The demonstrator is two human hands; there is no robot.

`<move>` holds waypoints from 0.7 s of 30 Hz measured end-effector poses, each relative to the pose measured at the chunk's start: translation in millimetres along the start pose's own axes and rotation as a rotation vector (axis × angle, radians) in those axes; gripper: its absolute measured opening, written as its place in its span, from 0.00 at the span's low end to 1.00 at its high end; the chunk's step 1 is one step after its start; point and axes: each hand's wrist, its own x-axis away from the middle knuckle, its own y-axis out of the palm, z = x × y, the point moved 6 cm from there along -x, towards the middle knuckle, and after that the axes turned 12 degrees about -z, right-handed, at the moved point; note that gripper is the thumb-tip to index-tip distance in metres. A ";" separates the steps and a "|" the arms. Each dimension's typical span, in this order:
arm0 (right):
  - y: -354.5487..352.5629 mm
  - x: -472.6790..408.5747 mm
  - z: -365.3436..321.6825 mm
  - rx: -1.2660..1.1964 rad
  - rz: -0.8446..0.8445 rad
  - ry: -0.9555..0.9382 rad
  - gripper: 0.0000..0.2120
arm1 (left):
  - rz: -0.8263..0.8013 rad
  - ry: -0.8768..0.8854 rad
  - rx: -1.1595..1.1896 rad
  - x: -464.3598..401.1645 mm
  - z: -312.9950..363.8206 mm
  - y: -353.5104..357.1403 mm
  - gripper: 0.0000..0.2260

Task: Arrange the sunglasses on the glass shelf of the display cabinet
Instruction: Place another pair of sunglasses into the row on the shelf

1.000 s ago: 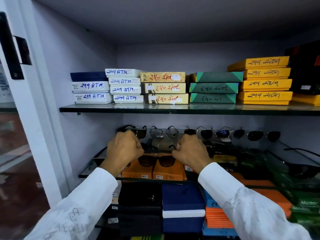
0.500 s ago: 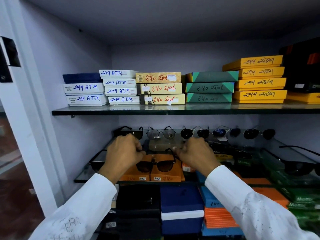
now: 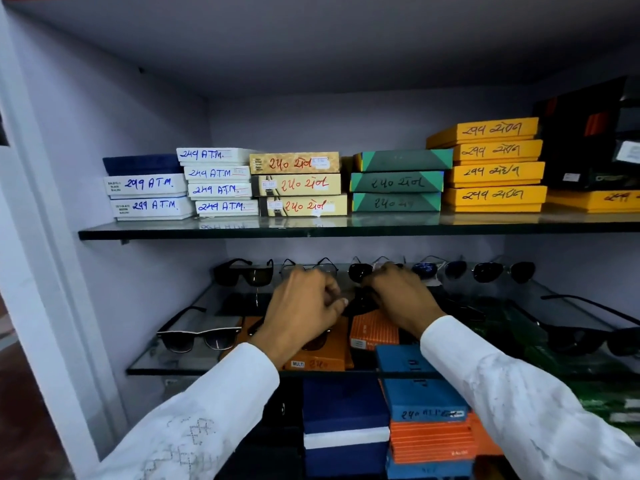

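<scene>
Two white-sleeved hands meet over the lower glass shelf (image 3: 166, 367); left hand (image 3: 304, 313) and right hand (image 3: 398, 299) together pinch dark folded sunglasses (image 3: 360, 303) above orange boxes (image 3: 372, 330). More sunglasses line the back.

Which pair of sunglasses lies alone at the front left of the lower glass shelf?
On the lower glass shelf, look at the front left corner, left of the left hand. The white-trimmed sunglasses sit there alone, arms open toward the back; the back-row pairs lack that pale edge.
</scene>
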 end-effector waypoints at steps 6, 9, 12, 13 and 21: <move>-25.8 27.3 15.4 0.013 0.156 -0.010 0.15 | 0.071 0.067 0.065 -10.1 31.0 8.3 0.09; -35.2 41.6 28.6 -0.063 0.228 -0.015 0.17 | 0.091 0.114 0.081 -11.0 40.6 8.6 0.06; -40.5 56.4 51.1 -0.319 0.341 0.054 0.23 | 0.119 0.122 0.101 -9.0 44.1 7.1 0.08; -40.1 60.2 60.0 -0.393 0.366 0.103 0.25 | 0.131 0.111 0.117 -7.7 43.9 5.3 0.07; -18.1 58.2 82.8 -0.655 0.163 0.277 0.12 | 0.072 -0.083 0.170 -14.3 33.3 0.3 0.02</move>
